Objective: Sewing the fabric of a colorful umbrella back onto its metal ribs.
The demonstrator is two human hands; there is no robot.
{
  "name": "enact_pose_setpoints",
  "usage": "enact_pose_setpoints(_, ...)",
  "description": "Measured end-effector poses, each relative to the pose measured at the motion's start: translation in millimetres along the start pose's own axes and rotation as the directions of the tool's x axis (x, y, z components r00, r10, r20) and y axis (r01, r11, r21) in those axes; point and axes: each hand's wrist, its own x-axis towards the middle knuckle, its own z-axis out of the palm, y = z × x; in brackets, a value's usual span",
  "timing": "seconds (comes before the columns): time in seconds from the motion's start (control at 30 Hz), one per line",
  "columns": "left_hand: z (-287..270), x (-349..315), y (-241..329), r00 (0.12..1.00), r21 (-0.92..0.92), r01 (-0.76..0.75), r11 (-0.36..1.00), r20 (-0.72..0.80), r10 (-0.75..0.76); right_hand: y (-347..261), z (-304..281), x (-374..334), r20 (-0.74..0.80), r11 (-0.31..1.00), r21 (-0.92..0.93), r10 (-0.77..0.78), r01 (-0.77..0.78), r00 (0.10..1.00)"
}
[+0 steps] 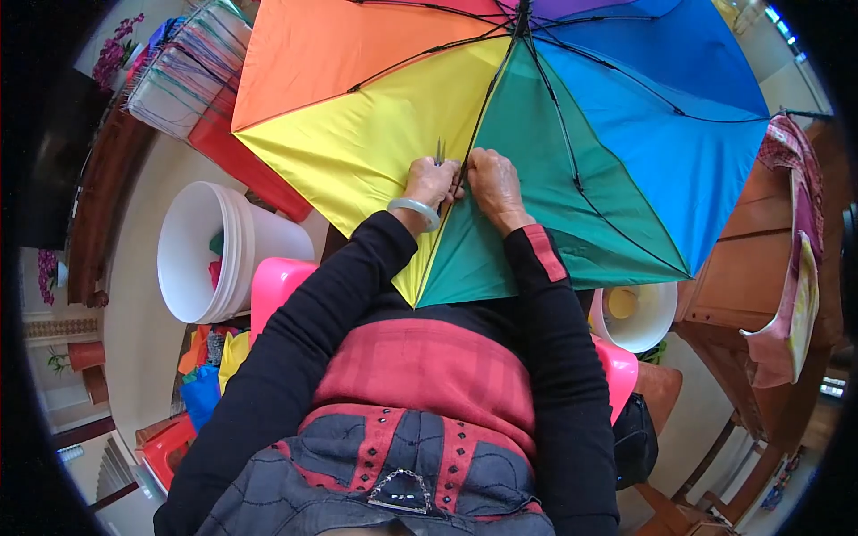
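Note:
An open rainbow-coloured umbrella [590, 143] lies spread across my lap, its inner side with the black ribs [556, 94] facing up. My left hand [429, 186], with a pale bangle on its wrist, is closed around small scissors [440, 152]; their narrow points stick up above the fingers. Beside it, my right hand [496, 186] pinches the umbrella at the rib along the seam between the yellow panel [375, 161] and the green panel [536, 214]. The fingertips of both hands nearly meet there. What lies between them is too small to make out.
White buckets stand at left [192, 255] and right [657, 313]. A pink stool [277, 286] is under me. Bundled umbrella parts [183, 76] rest on a red stool at upper left. Coloured fabric pieces [206, 389] lie at left. A wooden cabinet [742, 259] with a hanging cloth stands right.

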Motion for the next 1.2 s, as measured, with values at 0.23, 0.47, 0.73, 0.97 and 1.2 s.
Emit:
enact_pose_setpoints(0.23,13.6,-14.4,2.8,0.999,-0.036,-0.014,0.999,-0.031,0.013,21.1,-13.0,-12.5,-0.029,0.994,0.031,0.106,-0.105,0.994)
enact_pose_setpoints(0.47,-0.4,-8.3,12.3,0.999,-0.061,0.031,0.998,0.045,-0.028,3.4,-33.6,-7.2,0.258,0.719,0.530,0.368,-0.449,0.893)
enact_pose_setpoints(0.73,1.2,-3.2,13.1,0.997,-0.064,0.036,0.997,0.064,-0.032,8.7,-31.9,-3.6,0.282,0.711,0.539,0.353,-0.451,0.892)
enact_pose_setpoints(0.97,-1.0,5.1,12.8,0.992,-0.050,0.086,0.995,0.094,-0.082,5.4,-33.8,-1.1,0.259,0.738,0.535,0.321,-0.412,0.911)
enact_pose_setpoints(1.2,-4.6,8.8,7.2,0.982,-0.076,0.086,0.993,0.176,-0.071,15.0,0.4,5.7,-0.046,0.956,0.281,0.101,-0.084,0.994)
